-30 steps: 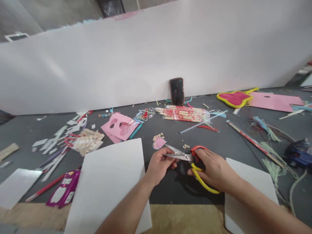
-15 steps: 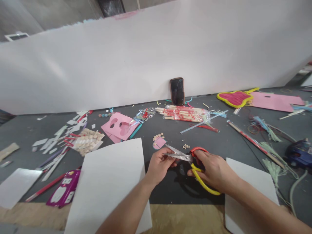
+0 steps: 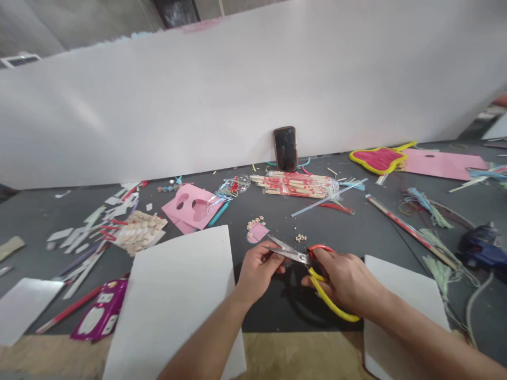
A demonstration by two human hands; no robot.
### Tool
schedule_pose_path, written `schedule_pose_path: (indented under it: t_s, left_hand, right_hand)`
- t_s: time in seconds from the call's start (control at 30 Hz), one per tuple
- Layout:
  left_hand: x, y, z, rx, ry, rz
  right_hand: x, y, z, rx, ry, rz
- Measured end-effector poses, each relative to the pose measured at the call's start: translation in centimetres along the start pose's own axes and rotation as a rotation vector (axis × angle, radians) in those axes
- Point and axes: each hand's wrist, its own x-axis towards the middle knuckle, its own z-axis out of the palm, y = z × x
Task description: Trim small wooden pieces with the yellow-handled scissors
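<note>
My right hand point(image 3: 348, 279) grips a pair of scissors point(image 3: 292, 253) by its handles, one red and one yellow. The blades point left and stand slightly apart. At the blades, my left hand point(image 3: 256, 272) is closed in a pinch, with the lower blade lying by its fingertips. Whatever it pinches is too small or hidden to make out. Just beyond the blade tips lies a small pink piece point(image 3: 258, 232) with little pale bits point(image 3: 253, 224) along its upper edge. A small pile of similar pale bits point(image 3: 301, 238) rests above the scissors.
White boards point(image 3: 178, 295) lie under my left forearm and right forearm. A phone point(image 3: 285, 149) leans on the white partition point(image 3: 237, 89). Wrapped wooden sticks point(image 3: 295, 184), pink cut-out card point(image 3: 194, 203), a purple packet point(image 3: 101, 311) and a blue tool point(image 3: 483, 245) lie around the dark table.
The scissor blades have drawn slightly closer together near my left fingertips. Both hands keep their grips, and the view has shifted slightly.
</note>
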Motion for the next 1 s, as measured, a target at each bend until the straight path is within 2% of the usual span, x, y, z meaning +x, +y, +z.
schedule_pose_path:
  t_s: [0.3, 0.53, 0.77, 1.0]
  left_hand:
    - [-0.02, 0.16, -0.09, -0.026, 0.054, -0.035]
    - [-0.08, 0.67, 0.06, -0.001, 0.038, -0.042]
    - [-0.08, 0.22, -0.09, -0.027, 0.016, -0.069]
    - [-0.18, 0.32, -0.11, -0.001, 0.006, -0.037]
  right_hand:
    - [0.58, 0.19, -0.28, 0.046, 0.029, 0.039]
    - [0.54, -0.04, -0.59, 0.051, 0.015, 0.043]
    - [0.39, 0.51, 0.01, 0.004, 0.097, -0.013]
    - [0.25, 0.03, -0.44, 0.028, 0.074, 0.002]
